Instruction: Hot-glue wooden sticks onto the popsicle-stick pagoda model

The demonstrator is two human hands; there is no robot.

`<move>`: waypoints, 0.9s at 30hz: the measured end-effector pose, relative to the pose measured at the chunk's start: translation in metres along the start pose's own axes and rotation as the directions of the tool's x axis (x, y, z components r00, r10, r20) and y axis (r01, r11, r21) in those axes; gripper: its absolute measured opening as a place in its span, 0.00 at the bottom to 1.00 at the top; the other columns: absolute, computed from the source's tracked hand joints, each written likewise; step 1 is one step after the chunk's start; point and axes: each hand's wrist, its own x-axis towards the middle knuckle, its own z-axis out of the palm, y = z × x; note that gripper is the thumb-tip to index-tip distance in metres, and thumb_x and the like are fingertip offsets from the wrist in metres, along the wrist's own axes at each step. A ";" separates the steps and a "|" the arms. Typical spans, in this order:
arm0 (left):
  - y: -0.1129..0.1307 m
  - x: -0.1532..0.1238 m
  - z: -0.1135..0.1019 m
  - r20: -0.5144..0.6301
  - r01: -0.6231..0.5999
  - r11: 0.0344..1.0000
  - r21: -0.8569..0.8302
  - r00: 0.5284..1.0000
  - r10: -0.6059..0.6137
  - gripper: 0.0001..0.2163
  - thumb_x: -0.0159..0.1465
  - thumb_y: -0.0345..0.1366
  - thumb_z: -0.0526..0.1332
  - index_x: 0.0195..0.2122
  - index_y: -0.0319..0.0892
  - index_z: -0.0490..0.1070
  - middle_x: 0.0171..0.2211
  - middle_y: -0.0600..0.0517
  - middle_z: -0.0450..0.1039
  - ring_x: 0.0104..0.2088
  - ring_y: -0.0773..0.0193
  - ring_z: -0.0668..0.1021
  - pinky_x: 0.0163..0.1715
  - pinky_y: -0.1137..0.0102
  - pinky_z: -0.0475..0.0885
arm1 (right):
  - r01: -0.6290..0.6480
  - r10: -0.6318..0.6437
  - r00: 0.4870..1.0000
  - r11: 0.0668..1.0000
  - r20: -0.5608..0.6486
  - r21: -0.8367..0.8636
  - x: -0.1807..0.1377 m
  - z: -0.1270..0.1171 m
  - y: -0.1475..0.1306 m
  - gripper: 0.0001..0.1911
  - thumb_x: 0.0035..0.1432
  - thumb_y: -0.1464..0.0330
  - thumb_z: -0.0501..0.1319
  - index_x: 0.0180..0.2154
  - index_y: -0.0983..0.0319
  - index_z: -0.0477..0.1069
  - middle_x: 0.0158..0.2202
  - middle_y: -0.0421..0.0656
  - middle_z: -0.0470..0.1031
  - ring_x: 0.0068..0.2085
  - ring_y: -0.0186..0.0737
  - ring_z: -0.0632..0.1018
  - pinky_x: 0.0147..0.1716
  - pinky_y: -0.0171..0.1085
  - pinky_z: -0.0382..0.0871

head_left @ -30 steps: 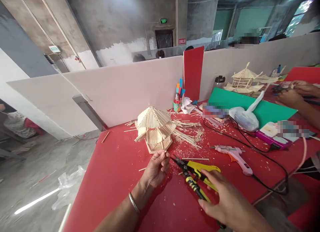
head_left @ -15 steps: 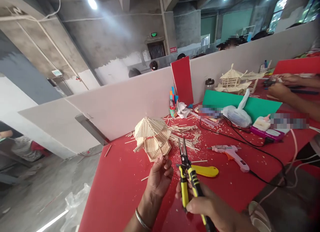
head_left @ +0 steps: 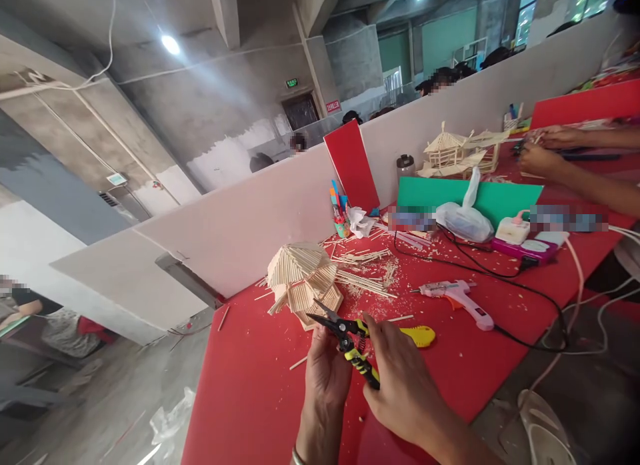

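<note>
My right hand (head_left: 400, 385) is closed round the yellow-and-black handles of a pair of snips (head_left: 345, 338), whose open blades point left toward a small stick house (head_left: 303, 281) on the red table (head_left: 250, 398). My left hand (head_left: 327, 371) is raised just under the blades with its fingers pinched together; what they hold is too small to make out. A yellow utility knife (head_left: 417, 335) lies just behind my right hand.
A pink-and-white glue gun (head_left: 457, 298) with a black cord lies to the right, among loose sticks and shavings (head_left: 365, 278). A cup of pens (head_left: 340, 218), a red board, a green sheet and a plastic bag stand further back. Another person's hands (head_left: 543, 155) work at the far right.
My right hand has swung the snips from upright to pointing left, over my left hand. The view has tilted and shifted left.
</note>
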 end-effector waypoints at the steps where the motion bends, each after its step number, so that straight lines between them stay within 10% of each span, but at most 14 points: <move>1: -0.002 0.000 0.000 -0.027 -0.005 1.000 -0.013 1.000 0.005 0.15 0.44 0.27 0.75 0.31 0.41 0.74 0.27 0.55 0.76 0.27 0.68 0.76 0.30 0.72 0.74 | -0.008 0.008 1.000 1.000 0.016 0.002 0.000 -0.001 -0.001 0.44 0.47 0.72 0.56 0.66 0.62 0.47 0.55 0.55 0.64 0.54 0.57 0.68 0.50 0.52 0.67; 27: -0.005 -0.009 -0.001 0.041 -0.157 0.968 0.198 0.988 0.152 0.17 0.43 0.37 0.77 0.30 0.41 0.73 0.24 0.58 0.74 0.24 0.71 0.75 0.28 0.74 0.72 | -0.094 0.067 0.985 0.982 0.162 0.162 -0.013 0.013 -0.005 0.39 0.48 0.72 0.55 0.63 0.63 0.51 0.56 0.53 0.65 0.56 0.53 0.68 0.55 0.50 0.64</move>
